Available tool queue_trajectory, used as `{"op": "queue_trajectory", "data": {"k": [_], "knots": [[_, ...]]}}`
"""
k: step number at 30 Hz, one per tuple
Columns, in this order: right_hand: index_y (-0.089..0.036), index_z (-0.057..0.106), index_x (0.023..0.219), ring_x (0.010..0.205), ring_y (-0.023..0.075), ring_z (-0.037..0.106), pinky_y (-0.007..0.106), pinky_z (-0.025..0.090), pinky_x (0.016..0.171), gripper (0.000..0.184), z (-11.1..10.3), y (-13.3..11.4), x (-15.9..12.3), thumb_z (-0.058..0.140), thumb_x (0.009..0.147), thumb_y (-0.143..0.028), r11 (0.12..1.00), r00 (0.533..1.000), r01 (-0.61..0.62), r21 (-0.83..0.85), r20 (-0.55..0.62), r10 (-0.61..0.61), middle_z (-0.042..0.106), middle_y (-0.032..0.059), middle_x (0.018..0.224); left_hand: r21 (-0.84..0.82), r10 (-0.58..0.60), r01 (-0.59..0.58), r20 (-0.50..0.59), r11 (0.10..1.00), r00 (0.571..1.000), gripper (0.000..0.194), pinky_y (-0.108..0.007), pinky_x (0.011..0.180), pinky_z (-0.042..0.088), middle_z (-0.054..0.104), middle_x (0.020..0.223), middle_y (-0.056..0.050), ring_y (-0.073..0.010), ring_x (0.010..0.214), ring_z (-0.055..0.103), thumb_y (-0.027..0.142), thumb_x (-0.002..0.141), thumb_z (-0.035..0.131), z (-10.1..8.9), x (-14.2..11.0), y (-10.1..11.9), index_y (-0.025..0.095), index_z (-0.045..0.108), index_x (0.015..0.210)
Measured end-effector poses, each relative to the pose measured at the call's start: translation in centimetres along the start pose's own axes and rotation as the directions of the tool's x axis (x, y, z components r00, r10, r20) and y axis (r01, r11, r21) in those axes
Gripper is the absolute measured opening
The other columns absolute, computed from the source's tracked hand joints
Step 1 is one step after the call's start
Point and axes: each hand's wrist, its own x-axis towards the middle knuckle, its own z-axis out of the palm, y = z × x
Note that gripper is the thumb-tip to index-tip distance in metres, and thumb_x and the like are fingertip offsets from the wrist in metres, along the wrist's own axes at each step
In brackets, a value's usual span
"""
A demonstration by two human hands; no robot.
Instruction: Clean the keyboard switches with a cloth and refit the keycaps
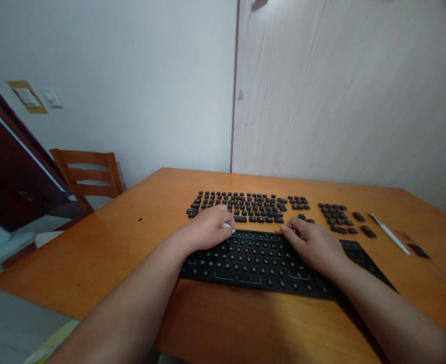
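Note:
A black keyboard base point(245, 263) with its keycaps off lies before me, its bare key posts showing. My left hand point(214, 226) is closed around a small white wipe point(228, 227), whose edge pokes out by the thumb at the base's top row. My right hand point(313, 242) rests over the base's upper right part, thumb and fingers curled near its back edge; whether anything is between them is hidden. Behind the base, loose black keycaps point(245, 206) are laid out in rows in keyboard order.
More keycaps point(334, 215) sit to the right in a number-pad group. Beyond them lie a white stick-like tool point(389, 233) and a small black piece with a cable point(418, 251). A wooden chair point(90, 174) stands left of the wooden table point(112, 247); a wall is behind.

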Motion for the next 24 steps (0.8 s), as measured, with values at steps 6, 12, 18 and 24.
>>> {"op": "queue_trajectory", "data": {"k": [6,12,18,24], "knots": [[-0.025,0.060,0.079,0.071,0.0211,0.061,0.028,0.028,0.056,0.035,0.1,0.0,0.0,0.041,0.096,-0.050,1.000,1.000,0.016,-0.011,-0.014,-0.016,0.068,0.0018,0.071,-0.004,0.028,-0.027,0.038,1.000,0.999,0.015,-0.026,0.070,0.044,0.059,0.089,-0.004,-0.0156,0.079,0.057,0.019,0.084,0.055,-0.2,-0.3,0.6,0.018,0.070,0.084],[-0.025,0.060,0.080,0.070,0.0210,0.061,0.028,0.028,0.056,0.035,0.0,0.0,0.0,0.041,0.095,-0.051,1.000,1.000,0.011,-0.003,-0.011,-0.011,0.068,0.0013,0.071,-0.162,0.031,-0.021,0.057,0.987,0.998,0.015,-0.026,0.075,0.046,0.061,0.091,-0.004,-0.0154,0.083,0.059,0.018,0.082,0.057,-0.9,-0.3,0.7,0.017,0.071,0.087],[-0.024,0.063,0.081,0.069,0.0209,0.061,0.028,0.026,0.055,0.036,-0.4,-0.3,-0.1,0.043,0.095,-0.050,1.000,1.000,-0.001,-0.004,-0.011,0.001,0.067,0.0026,0.070,-0.077,0.030,-0.024,0.073,0.997,0.997,0.015,-0.026,0.072,0.045,0.061,0.088,-0.004,-0.0159,0.080,0.058,0.019,0.081,0.058,-0.4,-0.3,0.8,0.019,0.072,0.086],[-0.025,0.061,0.080,0.070,0.0213,0.061,0.028,0.026,0.055,0.035,-0.4,-0.4,0.0,0.041,0.095,-0.050,1.000,1.000,-0.008,-0.012,-0.009,0.008,0.067,0.0021,0.070,-0.067,0.088,-0.082,0.084,0.994,0.993,0.018,-0.026,0.072,0.045,0.061,0.092,-0.004,-0.0153,0.080,0.058,0.021,0.084,0.055,-0.3,-0.3,1.4,0.019,0.072,0.089]]}}
